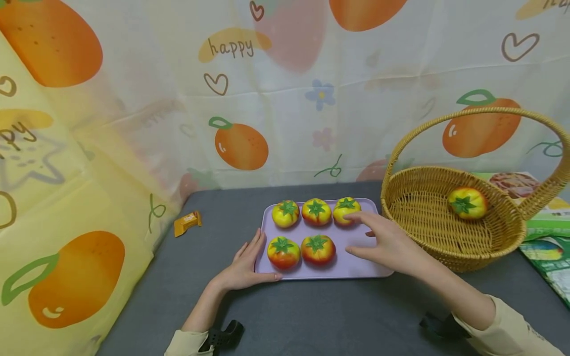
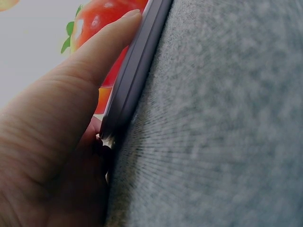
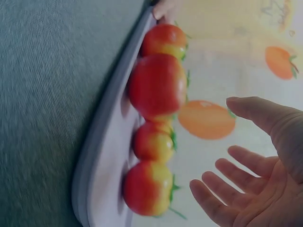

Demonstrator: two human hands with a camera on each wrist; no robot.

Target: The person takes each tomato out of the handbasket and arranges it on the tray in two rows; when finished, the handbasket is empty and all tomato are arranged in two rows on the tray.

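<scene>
Several red-and-yellow tomatoes with green star-shaped tops sit in two rows on a lilac tray (image 1: 356,267). My left hand (image 1: 246,264) rests against the tray's left edge with its fingers straight. In the left wrist view its thumb (image 2: 102,52) lies along the rim beside a red tomato (image 2: 102,19). My right hand (image 1: 389,242) hovers over the tray's right part, thumb and fingers spread, nothing between them. Its fingertips overlap the back-right tomato (image 1: 344,207) in the head view. The right wrist view shows that hand (image 3: 255,175) apart from the tomatoes.
A wicker basket (image 1: 427,235) with a tall handle stands right of the tray, one tomato (image 1: 467,203) inside. A small orange-yellow wrapped packet (image 1: 187,223) lies at the left on the grey tabletop (image 1: 311,316). Printed bags (image 1: 547,252) lie behind and right of the basket.
</scene>
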